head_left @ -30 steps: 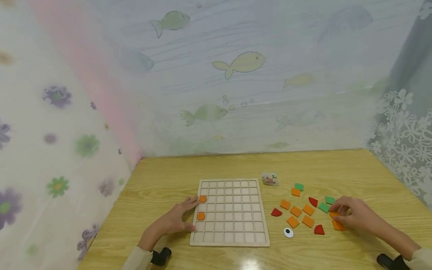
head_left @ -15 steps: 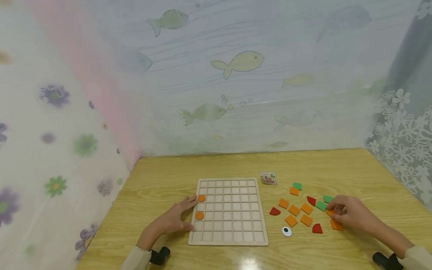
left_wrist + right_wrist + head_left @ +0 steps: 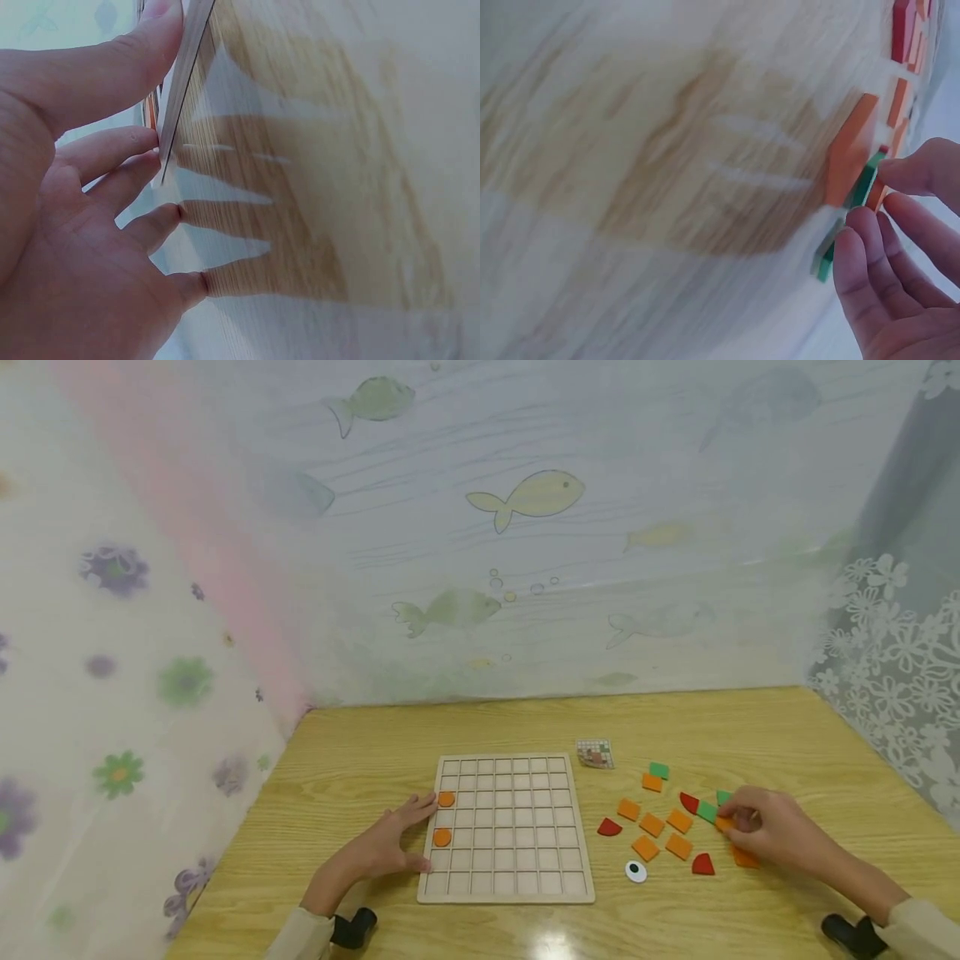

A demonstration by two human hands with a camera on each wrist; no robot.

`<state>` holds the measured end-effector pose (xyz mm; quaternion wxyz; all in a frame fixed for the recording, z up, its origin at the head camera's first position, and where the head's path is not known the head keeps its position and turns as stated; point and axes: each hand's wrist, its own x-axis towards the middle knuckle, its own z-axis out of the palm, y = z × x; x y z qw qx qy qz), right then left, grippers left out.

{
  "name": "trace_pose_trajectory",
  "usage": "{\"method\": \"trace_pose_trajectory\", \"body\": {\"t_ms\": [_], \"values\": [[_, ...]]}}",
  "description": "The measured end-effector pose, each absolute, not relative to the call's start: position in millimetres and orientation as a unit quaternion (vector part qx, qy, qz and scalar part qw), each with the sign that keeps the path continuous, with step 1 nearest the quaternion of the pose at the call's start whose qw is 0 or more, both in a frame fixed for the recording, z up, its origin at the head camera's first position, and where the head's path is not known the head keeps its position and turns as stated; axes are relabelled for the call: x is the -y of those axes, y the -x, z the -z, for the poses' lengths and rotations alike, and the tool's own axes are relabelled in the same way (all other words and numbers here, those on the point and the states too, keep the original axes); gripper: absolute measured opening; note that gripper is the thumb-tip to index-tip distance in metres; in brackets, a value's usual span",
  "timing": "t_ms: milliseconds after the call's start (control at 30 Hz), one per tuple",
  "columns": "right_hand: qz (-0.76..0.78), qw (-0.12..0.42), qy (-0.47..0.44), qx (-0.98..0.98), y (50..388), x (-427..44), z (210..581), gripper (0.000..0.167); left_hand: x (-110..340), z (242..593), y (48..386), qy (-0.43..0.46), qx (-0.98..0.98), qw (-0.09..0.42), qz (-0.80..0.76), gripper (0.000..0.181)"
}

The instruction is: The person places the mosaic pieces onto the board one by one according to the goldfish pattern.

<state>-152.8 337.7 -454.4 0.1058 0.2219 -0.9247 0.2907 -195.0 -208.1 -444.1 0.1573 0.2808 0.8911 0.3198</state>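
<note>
A wooden grid board [image 3: 506,898] lies on the table, with two orange round pieces [image 3: 442,837] in its leftmost column. My left hand [image 3: 382,847] rests at the board's left edge, fingers spread and fairly straight; in the left wrist view the thumb and fingertips touch the board's side [image 3: 180,94]. At the right, my right hand [image 3: 776,827] pinches an orange piece [image 3: 724,824] between thumb and index finger, low over the table. Its full shape is hidden. A green tile [image 3: 707,812] touches or nearly touches it, and another orange tile [image 3: 745,857] lies partly under the hand.
Several loose orange tiles [image 3: 652,824], red quarter-circle pieces [image 3: 702,864] and a white eye disc [image 3: 636,872] lie between board and right hand. A small pattern card [image 3: 595,753] sits behind the board's right corner. A printed fabric wall [image 3: 525,635] stands along the table's back.
My right hand has slid slightly left with the orange piece, and the green tile beside it has shifted left against a red piece. The left hand stays at the board; the view shifts slightly.
</note>
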Motion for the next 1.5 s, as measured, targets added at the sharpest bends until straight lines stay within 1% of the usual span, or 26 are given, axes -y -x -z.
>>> {"method": "trace_pose_trajectory", "body": {"t_ms": [167, 500, 567, 767, 933, 1067, 1500], "values": [[-0.303, 0.118, -0.249, 0.913, 155, -327, 449, 0.020, 209, 444, 195, -0.282, -0.891, 0.156, -0.319, 0.084], [-0.362, 0.110, -0.313, 0.871, 162, -293, 439, 0.022, 209, 446, 195, -0.284, -0.893, 0.154, -0.315, 0.086], [-0.362, 0.106, -0.329, 0.866, 164, -284, 438, 0.021, 209, 445, 195, -0.282, -0.894, 0.153, -0.313, 0.086], [-0.367, 0.084, -0.336, 0.863, 169, -256, 433, 0.020, 210, 444, 194, -0.277, -0.896, 0.150, -0.312, 0.085], [-0.390, 0.081, -0.365, 0.842, 174, -235, 432, 0.021, 209, 444, 195, -0.280, -0.893, 0.152, -0.317, 0.085], [-0.405, 0.078, -0.389, 0.824, 177, -222, 434, 0.023, 207, 445, 194, -0.286, -0.890, 0.156, -0.319, 0.085], [-0.428, 0.039, -0.425, 0.797, 184, -179, 434, 0.021, 208, 445, 193, -0.276, -0.894, 0.154, -0.316, 0.084]]}}
